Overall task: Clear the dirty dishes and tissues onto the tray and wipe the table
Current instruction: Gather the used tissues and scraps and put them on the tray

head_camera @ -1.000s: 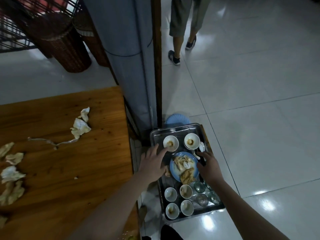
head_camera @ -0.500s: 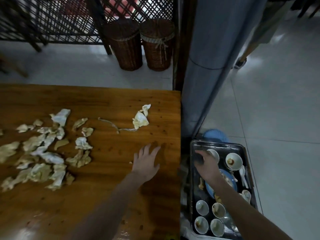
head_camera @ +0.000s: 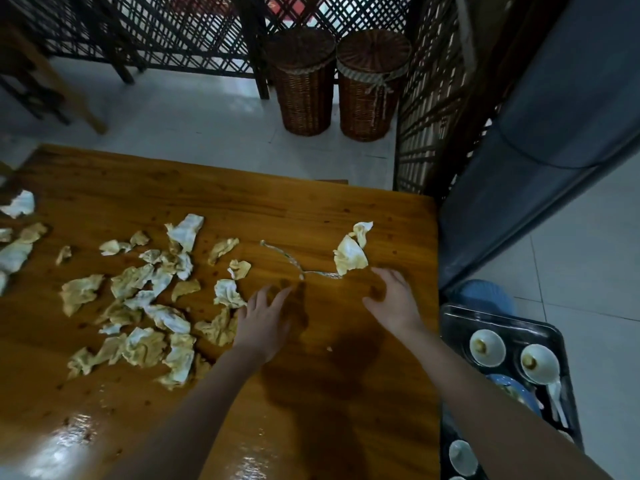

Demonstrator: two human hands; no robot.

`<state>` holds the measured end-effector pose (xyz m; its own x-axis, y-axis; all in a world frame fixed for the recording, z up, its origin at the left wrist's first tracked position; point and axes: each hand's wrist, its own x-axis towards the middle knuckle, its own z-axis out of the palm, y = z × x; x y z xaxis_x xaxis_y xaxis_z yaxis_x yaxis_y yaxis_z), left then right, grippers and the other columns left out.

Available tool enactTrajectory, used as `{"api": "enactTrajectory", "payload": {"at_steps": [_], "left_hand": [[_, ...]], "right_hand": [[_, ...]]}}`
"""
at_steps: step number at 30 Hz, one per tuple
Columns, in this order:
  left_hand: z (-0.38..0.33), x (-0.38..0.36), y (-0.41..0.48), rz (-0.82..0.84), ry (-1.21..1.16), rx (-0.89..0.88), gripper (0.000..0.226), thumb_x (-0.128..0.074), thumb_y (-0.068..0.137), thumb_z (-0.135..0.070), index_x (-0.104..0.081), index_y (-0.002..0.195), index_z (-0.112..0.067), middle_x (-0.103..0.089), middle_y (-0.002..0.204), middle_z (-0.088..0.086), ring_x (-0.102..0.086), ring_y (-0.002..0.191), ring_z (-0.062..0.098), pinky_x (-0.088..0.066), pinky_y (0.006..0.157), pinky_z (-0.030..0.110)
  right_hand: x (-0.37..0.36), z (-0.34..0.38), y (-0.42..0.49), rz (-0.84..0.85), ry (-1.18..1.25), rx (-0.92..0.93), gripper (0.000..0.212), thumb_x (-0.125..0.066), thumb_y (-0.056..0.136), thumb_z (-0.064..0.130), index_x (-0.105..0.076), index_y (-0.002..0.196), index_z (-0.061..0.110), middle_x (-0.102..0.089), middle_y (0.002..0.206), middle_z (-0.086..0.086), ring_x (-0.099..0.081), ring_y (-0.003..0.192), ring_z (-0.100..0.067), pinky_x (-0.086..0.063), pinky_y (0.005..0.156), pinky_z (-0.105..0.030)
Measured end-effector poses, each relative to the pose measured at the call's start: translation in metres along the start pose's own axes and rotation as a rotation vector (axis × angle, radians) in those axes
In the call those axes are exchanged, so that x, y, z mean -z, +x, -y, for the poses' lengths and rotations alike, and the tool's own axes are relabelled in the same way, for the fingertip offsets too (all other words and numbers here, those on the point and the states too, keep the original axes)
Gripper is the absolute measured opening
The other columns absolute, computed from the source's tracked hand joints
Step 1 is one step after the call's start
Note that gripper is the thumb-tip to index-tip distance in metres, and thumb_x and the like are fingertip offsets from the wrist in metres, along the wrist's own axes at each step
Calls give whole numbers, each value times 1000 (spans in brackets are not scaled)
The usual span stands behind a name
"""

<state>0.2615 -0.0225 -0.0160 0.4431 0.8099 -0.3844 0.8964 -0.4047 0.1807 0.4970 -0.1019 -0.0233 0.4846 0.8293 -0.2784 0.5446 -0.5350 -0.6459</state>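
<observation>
Several crumpled, stained tissues (head_camera: 149,299) lie scattered over the left half of the wooden table (head_camera: 311,209). A separate tissue clump (head_camera: 350,254) with a thin twisted strip (head_camera: 294,261) lies near the table's right edge. My left hand (head_camera: 263,320) hovers flat over the table, fingers straight, next to the nearest tissues. My right hand (head_camera: 394,299) is spread just below the separate clump, holding nothing. The metal tray (head_camera: 460,311) stands low to the right of the table and carries white bowls (head_camera: 486,348), a blue plate (head_camera: 512,388) and a white spoon (head_camera: 557,400).
Two wicker baskets (head_camera: 308,84) stand on the tiled floor beyond the table, in front of a dark lattice screen (head_camera: 194,32). A grey column (head_camera: 540,133) rises right of the table. A blue round object (head_camera: 485,296) sits behind the tray. Wet sheen marks the table's near edge.
My right hand has left the tray and come over the table near the right tissue clump. My left hand has shifted toward the tissue pile. The view has swung left.
</observation>
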Motion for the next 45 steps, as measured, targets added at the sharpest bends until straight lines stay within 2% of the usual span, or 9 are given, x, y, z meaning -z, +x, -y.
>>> {"api": "enactTrajectory", "payload": {"at_steps": [9,17,22,26,30,32,34,38,45], "left_hand": [[43,15,43,-17,-37,-10,65,-47,97,-42,-12,151,-35,-9,158,4,-13,145,29,-21,114,48],[61,18,61,-11,-81,-27,63,-47,97,-41,-15,150,-34,-9,158,4,-13,146,29,-21,114,46],[75,16,61,-3,-114,-26,63,-46,97,-43,-14,150,-35,-8,158,2,-12,146,29,-22,115,47],[82,11,55,-13,-139,-23,62,-48,96,-42,-17,149,-35,-11,158,3,-14,145,28,-23,113,46],[86,7,48,-6,-147,-22,60,-45,97,-42,-19,150,-32,-12,157,4,-15,145,28,-25,113,46],[88,6,43,-20,-146,-23,58,-44,98,-42,-20,149,-30,-14,157,5,-16,145,28,-25,113,45],[91,4,39,-32,-152,-27,57,-44,98,-41,-22,149,-28,-15,156,5,-18,144,28,-26,113,44],[92,1,32,-27,-165,-27,55,-42,99,-42,-24,148,-26,-14,156,5,-18,144,28,-26,112,44],[87,-2,21,-29,-174,-58,52,-41,99,-41,-26,147,-27,-16,155,4,-20,143,27,-25,112,44]], "right_hand": [[-29,41,73,52,-191,-31,99,-82,67,40,-24,146,29,-13,156,-2,-17,142,-28,-21,114,-47],[-44,49,117,214,-371,-51,130,-82,55,58,5,149,35,23,155,-4,18,143,-28,2,112,-57],[-55,48,118,286,-475,5,134,-77,54,67,9,150,28,24,155,-8,20,143,-28,2,114,-52],[-65,53,109,205,-438,51,119,-77,60,61,-9,151,23,0,157,-8,-3,144,-29,-13,115,-45],[-80,57,94,98,-404,114,66,-71,79,41,-44,135,19,-30,143,-4,-26,133,-25,-37,104,-38],[-87,58,87,55,-349,150,42,-67,85,28,-54,123,17,-37,136,-3,-31,127,-24,-41,99,-36],[-92,57,81,9,-298,170,29,-61,89,15,-58,118,14,-41,131,-4,-35,123,-25,-40,98,-34],[-98,50,68,-34,-230,168,36,-51,87,-9,-58,116,11,-45,121,-8,-44,117,-26,-41,97,-31],[-94,40,45,-52,-161,179,39,-48,83,-17,-58,112,8,-46,112,-9,-52,103,-26,-44,82,-28]]}}
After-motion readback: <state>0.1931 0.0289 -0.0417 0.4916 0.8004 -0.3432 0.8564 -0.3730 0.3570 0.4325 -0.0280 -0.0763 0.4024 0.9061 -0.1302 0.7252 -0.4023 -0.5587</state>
